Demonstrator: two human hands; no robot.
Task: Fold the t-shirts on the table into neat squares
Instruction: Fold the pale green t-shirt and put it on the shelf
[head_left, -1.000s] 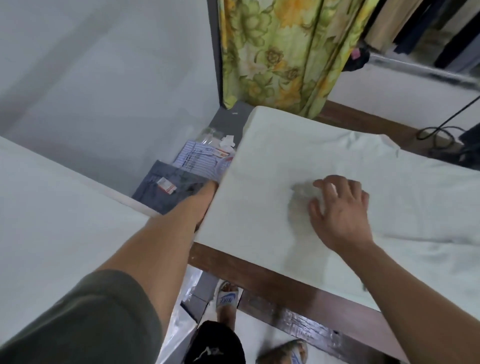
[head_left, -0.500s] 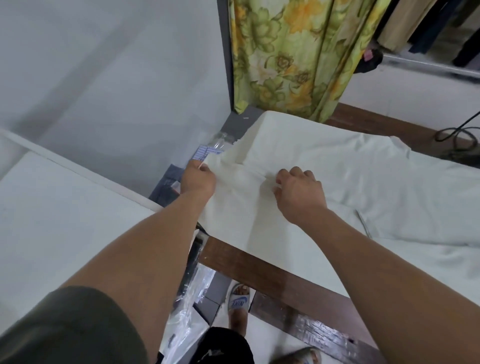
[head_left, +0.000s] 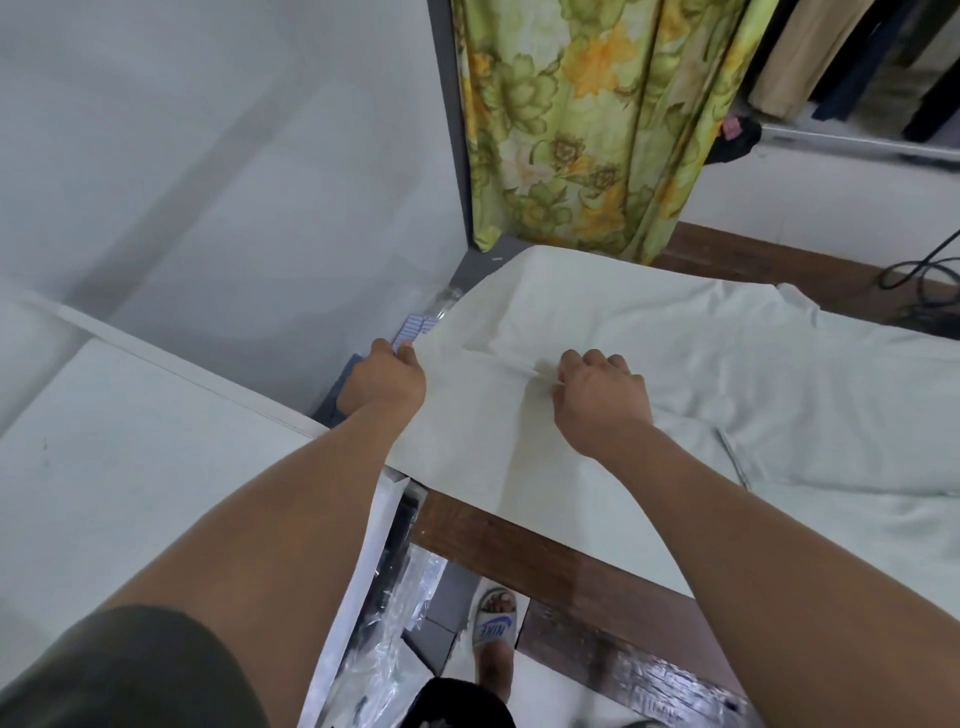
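Observation:
A white t-shirt (head_left: 675, 358) lies spread over the brown wooden table (head_left: 571, 577), its left end hanging slightly past the table's left edge. My left hand (head_left: 387, 382) grips the shirt's left hem at that edge, fingers curled round the cloth. About a hand's width to the right, my right hand (head_left: 600, 397) pinches a fold of the same shirt, and a raised crease runs between the two hands. The shirt's far right part lies flat with a seam showing near the front.
A white surface (head_left: 130, 493) stands at the left, with a narrow gap between it and the table. In the gap lie folded clothes, a plastic bag (head_left: 395, 639) and my sandalled foot (head_left: 493, 629). A floral curtain (head_left: 582, 119) hangs behind; a black cable (head_left: 914, 270) lies far right.
My right hand went from lying flat on the shirt to pinching a fold. My left hand closed on the shirt's left hem and lifted it slightly, raising a crease.

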